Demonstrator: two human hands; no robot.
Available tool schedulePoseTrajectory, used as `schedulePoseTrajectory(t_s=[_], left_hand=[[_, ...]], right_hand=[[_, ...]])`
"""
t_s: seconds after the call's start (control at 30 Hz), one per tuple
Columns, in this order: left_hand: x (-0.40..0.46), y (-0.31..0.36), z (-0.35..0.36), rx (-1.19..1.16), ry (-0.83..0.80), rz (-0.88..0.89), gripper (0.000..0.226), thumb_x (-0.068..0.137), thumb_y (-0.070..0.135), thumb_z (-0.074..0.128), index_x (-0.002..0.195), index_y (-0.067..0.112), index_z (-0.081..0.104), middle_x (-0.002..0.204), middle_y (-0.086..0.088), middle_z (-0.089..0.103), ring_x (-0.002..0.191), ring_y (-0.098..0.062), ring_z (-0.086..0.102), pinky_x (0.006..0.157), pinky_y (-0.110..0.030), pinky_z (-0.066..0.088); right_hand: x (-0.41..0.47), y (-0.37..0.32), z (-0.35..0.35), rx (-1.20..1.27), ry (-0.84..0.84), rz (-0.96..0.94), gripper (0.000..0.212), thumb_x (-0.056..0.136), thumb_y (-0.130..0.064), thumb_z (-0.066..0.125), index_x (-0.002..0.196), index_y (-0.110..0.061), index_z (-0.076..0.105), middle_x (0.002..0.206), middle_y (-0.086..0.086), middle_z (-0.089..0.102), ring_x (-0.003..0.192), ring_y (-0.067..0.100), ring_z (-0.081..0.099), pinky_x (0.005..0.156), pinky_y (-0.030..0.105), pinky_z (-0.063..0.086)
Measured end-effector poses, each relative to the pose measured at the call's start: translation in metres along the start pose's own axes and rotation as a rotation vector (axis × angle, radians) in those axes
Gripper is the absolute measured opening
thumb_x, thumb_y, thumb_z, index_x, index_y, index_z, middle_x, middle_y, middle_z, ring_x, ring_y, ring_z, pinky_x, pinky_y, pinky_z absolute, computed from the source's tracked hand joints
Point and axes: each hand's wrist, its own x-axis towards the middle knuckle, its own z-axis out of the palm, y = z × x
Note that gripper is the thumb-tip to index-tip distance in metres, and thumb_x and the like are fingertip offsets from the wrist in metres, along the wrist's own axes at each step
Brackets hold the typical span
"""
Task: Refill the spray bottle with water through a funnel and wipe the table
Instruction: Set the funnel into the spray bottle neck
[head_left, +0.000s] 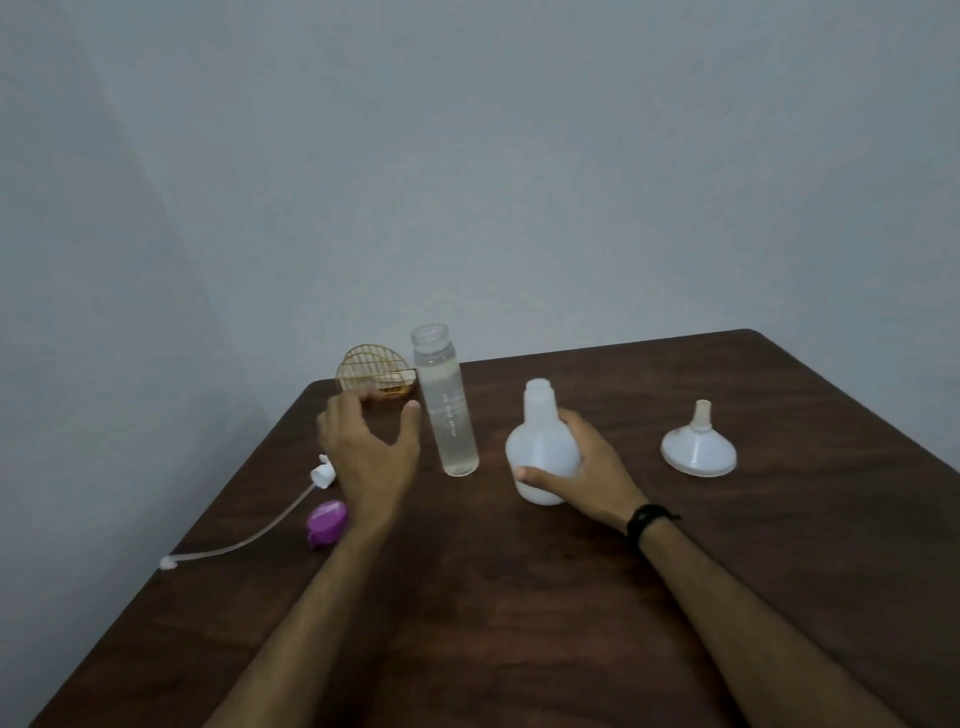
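A white spray bottle (540, 441) stands uncapped on the dark wooden table (519, 597), and my right hand (582, 478) grips its body from the right. A tall clear water bottle (447, 410), open at the top and holding water, stands to its left. My left hand (369, 447) hovers open just left of the water bottle, fingers spread, not touching it. A white funnel (698, 447) rests upside down, spout up, to the right. The spray head with its long tube (249, 535) lies near the table's left edge.
A purple cap (326, 521) lies beside the tube at the left. A round golden wire holder (374, 374) stands at the far left corner, partly behind my left hand. A grey wall rises behind the table.
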Motion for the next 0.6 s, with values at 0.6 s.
schedulePoseTrajectory(t_s=[0.6], left_hand=[[-0.061,0.046,0.099,-0.183,-0.570,-0.157,0.033,0.080,0.049,0.073,0.096,0.022,0.063,0.090,0.009,0.068,0.087,-0.010,0.066,0.078,-0.036,0.058]], right_hand=[[-0.007,0.008,-0.014,0.049,0.083,-0.186,0.050,0.084,-0.039,0.060,0.132,-0.027,0.056,0.128,-0.012,0.057,0.117,0.003,0.055,0.099,0.035,0.051]])
